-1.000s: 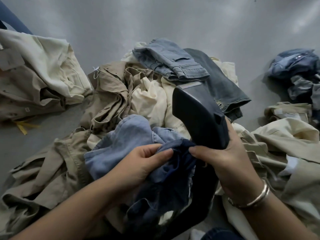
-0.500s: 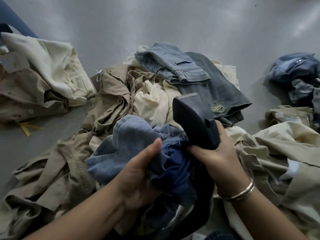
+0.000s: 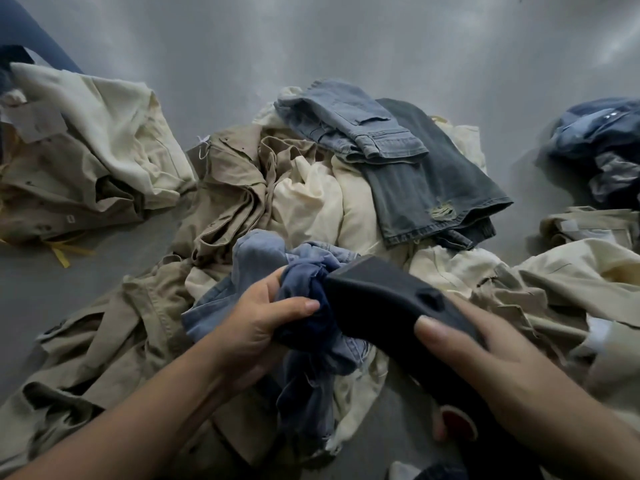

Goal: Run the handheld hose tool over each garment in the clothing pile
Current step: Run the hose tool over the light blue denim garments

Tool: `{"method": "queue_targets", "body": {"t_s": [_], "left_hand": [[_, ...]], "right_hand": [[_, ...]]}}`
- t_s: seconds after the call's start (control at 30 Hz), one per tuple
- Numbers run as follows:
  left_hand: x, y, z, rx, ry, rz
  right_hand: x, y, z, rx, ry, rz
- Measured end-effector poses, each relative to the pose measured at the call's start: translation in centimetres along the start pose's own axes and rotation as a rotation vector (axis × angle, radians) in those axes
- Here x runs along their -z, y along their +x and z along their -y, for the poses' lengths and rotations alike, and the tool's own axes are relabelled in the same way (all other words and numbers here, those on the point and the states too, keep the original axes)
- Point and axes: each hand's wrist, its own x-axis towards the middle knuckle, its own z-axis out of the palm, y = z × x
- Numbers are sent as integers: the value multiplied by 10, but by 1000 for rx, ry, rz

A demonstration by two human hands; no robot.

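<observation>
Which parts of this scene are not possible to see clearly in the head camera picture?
- Hose of the dark handheld tool: head view, hidden below the right hand and arm.
- What kind of garment the crumpled blue denim garment is: bunched up, partly covered by the left hand.
- Dark blue clothing heap: cut off by the right edge.
- Small red-rimmed part under the right hand: blurred, unidentifiable.

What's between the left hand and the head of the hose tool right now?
Only bunched blue garment, gripped by the left hand and pressed against the hose tool, per the head view.
</observation>
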Motion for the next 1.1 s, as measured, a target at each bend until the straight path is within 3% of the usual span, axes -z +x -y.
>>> {"method": "queue_targets", "body": {"t_s": [0.23,0.43,0.57,0.67,0.93,1.1], "left_hand": [[-2,-2,4,-34,50,96],[2,-10,3,10,181,158],[2,-3,0,-23,191,99],[0,1,0,-41,202,144],[4,-4,6,9,361,172],[2,1,0,-23,328,113]], "right_hand": [[-8,18,-2,-110,19,-55],[8,31,-1,-96,-62,-288],[9,13,-3,-126,-66,-144],[-3,10,-11,-150,-26,-16],[13,39,-4,-147,-105,-275],[3,15,-9,-152,-63,-90]]}}
